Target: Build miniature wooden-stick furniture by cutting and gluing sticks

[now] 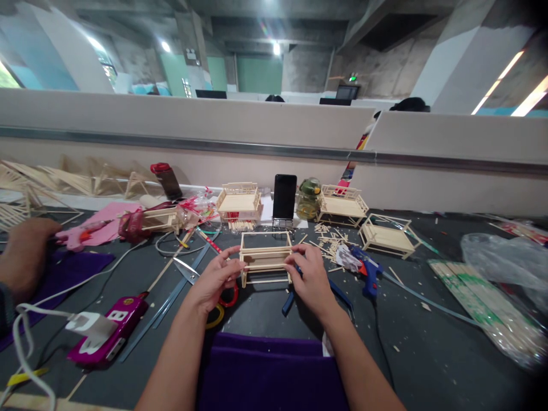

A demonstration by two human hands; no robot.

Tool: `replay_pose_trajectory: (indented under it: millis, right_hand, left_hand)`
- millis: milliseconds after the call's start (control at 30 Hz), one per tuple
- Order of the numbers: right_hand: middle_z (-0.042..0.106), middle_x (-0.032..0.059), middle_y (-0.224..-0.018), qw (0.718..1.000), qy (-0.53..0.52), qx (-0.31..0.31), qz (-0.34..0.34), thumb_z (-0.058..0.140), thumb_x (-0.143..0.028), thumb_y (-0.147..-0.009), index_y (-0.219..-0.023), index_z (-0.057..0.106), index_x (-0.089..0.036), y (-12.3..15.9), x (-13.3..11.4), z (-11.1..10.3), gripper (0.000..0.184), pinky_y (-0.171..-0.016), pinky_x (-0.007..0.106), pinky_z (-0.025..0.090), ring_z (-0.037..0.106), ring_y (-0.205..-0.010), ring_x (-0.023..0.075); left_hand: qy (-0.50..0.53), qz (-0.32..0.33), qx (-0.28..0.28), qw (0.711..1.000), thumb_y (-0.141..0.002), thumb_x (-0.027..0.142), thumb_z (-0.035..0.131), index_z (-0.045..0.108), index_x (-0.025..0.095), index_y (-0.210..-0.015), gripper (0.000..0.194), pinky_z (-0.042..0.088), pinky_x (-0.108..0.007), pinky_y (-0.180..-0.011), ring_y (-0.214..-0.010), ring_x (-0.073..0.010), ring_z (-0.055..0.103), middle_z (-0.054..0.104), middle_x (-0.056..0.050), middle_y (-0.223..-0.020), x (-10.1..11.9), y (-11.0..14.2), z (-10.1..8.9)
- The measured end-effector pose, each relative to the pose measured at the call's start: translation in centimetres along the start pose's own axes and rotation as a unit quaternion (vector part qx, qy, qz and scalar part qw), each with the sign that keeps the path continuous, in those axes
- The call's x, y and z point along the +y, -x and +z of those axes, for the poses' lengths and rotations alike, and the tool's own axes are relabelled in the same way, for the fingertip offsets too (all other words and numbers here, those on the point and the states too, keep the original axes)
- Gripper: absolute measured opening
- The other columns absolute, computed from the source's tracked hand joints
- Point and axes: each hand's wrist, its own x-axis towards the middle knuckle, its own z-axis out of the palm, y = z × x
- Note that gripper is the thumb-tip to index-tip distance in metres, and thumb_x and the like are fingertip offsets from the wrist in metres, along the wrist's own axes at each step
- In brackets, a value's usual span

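Note:
Between my two hands is a small wooden-stick frame (266,260), shaped like a miniature bench or bed. My left hand (221,277) pinches its left end, and my right hand (309,275) grips its right end. Under my left wrist lie scissors with red and yellow handles (228,297), their blades pointing up and left. Blue-handled pliers (289,303) lie partly hidden below my right hand. Just beyond the frame, a black phone (285,197) stands upright on a wire stand. A blue hot glue gun (370,274) rests to the right.
Finished stick models (238,201) stand at the back, another (389,235) at right. Cut stick pieces (331,242) are scattered near a green bottle (309,200). A purple power strip (109,331) with cables lies left, near another person's hand (28,245). Bagged sticks (492,302) lie right.

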Motion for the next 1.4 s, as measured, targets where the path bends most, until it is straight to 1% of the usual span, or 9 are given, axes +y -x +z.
replay_pose_trajectory:
  millis: [200, 400, 567, 667, 767, 867, 1000, 1133, 1400]
  right_hand:
    - [0.055, 0.0090, -0.106, 1.000, -0.001, 0.002, -0.002, 0.057, -0.011, -0.085, -0.085, 0.062, -0.020, 0.06, -0.02, 0.09, 0.011, -0.094, 0.041, 0.042, 0.049, -0.106, 0.0249]
    - [0.055, 0.0088, -0.106, 1.000, -0.002, -0.001, 0.002, 0.057, -0.011, -0.086, -0.086, 0.062, -0.021, 0.01, -0.04, 0.03, 0.011, -0.095, 0.042, 0.042, 0.049, -0.106, 0.0247]
    - [0.055, 0.0089, -0.106, 1.000, -0.004, -0.002, 0.002, 0.057, -0.011, -0.086, -0.086, 0.062, -0.021, 0.00, 0.02, 0.08, 0.011, -0.094, 0.042, 0.043, 0.049, -0.106, 0.0250]
    - [0.055, 0.0090, -0.106, 1.000, -0.004, -0.002, 0.003, 0.056, -0.012, -0.086, -0.086, 0.062, -0.021, 0.02, 0.05, 0.11, 0.011, -0.094, 0.042, 0.043, 0.049, -0.106, 0.0250]
    - [0.055, 0.0089, -0.106, 1.000, -0.006, -0.002, 0.003, 0.056, -0.011, -0.086, -0.086, 0.062, -0.021, 0.05, 0.04, 0.09, 0.012, -0.094, 0.042, 0.042, 0.049, -0.106, 0.0249]
    - [0.055, 0.0090, -0.106, 1.000, -0.009, -0.003, 0.007, 0.056, -0.010, -0.086, -0.086, 0.062, -0.021, 0.05, -0.02, 0.04, 0.012, -0.094, 0.042, 0.043, 0.048, -0.107, 0.0248]
    - [0.055, 0.0093, -0.106, 1.000, -0.016, -0.006, 0.010, 0.055, -0.009, -0.086, -0.087, 0.061, -0.021, 0.05, -0.07, 0.06, 0.014, -0.093, 0.043, 0.043, 0.048, -0.107, 0.0253]
    - [0.055, 0.0093, -0.105, 1.000, -0.018, -0.002, 0.009, 0.053, -0.009, -0.086, -0.086, 0.061, -0.022, 0.04, -0.02, 0.15, 0.015, -0.092, 0.044, 0.044, 0.049, -0.107, 0.0260]
    - [0.055, 0.0092, -0.105, 1.000, -0.017, -0.006, 0.011, 0.053, -0.008, -0.086, -0.087, 0.060, -0.022, 0.06, -0.07, 0.17, 0.015, -0.093, 0.043, 0.043, 0.049, -0.108, 0.0256]
  left_hand:
    - [-0.002, -0.002, 0.004, 1.000, -0.071, 0.027, 0.078, 0.051, 0.020, -0.122, 0.058, 0.018, -0.015, -0.042, -0.047, -0.0024, 0.027, 0.044, 0.009, -0.063, 0.04, -0.09, 0.08]
    - [0.000, -0.005, 0.008, 1.000, -0.070, 0.027, 0.078, 0.050, 0.019, -0.122, 0.060, 0.018, -0.015, -0.042, -0.048, -0.0027, 0.030, 0.050, 0.007, -0.067, 0.23, -0.10, 0.28]
    - [0.000, -0.008, 0.004, 1.000, -0.072, 0.030, 0.077, 0.050, 0.019, -0.123, 0.059, 0.020, -0.015, -0.043, -0.048, -0.0038, 0.031, 0.049, 0.006, -0.065, 0.19, -0.06, 0.13]
    - [-0.004, -0.010, 0.001, 1.000, -0.071, 0.029, 0.077, 0.050, 0.020, -0.124, 0.060, 0.020, -0.015, -0.043, -0.048, -0.0037, 0.031, 0.050, 0.006, -0.066, 0.18, 0.01, 0.06]
    - [0.000, -0.008, -0.006, 1.000, -0.070, 0.027, 0.078, 0.051, 0.021, -0.122, 0.060, 0.020, -0.015, -0.043, -0.048, -0.0034, 0.031, 0.047, 0.008, -0.064, 0.18, 0.03, 0.04]
    - [0.003, -0.003, -0.008, 1.000, -0.068, 0.027, 0.079, 0.051, 0.021, -0.120, 0.059, 0.019, -0.015, -0.043, -0.047, -0.0031, 0.031, 0.048, 0.008, -0.065, 0.21, 0.02, 0.13]
    - [0.000, -0.003, 0.003, 1.000, -0.067, 0.028, 0.080, 0.051, 0.021, -0.119, 0.060, 0.019, -0.015, -0.043, -0.046, -0.0029, 0.031, 0.049, 0.008, -0.064, 0.37, 0.11, 0.36]
    - [0.000, -0.003, 0.012, 1.000, -0.064, 0.028, 0.081, 0.052, 0.021, -0.117, 0.061, 0.019, -0.015, -0.042, -0.046, -0.0032, 0.031, 0.047, 0.010, -0.061, 0.42, 0.22, 0.45]
    - [-0.018, 0.007, 0.015, 1.000, -0.068, 0.025, 0.077, 0.049, 0.019, -0.122, 0.061, 0.019, -0.015, -0.043, -0.048, -0.0034, 0.030, 0.049, 0.008, -0.065, 0.19, 0.02, 0.38]
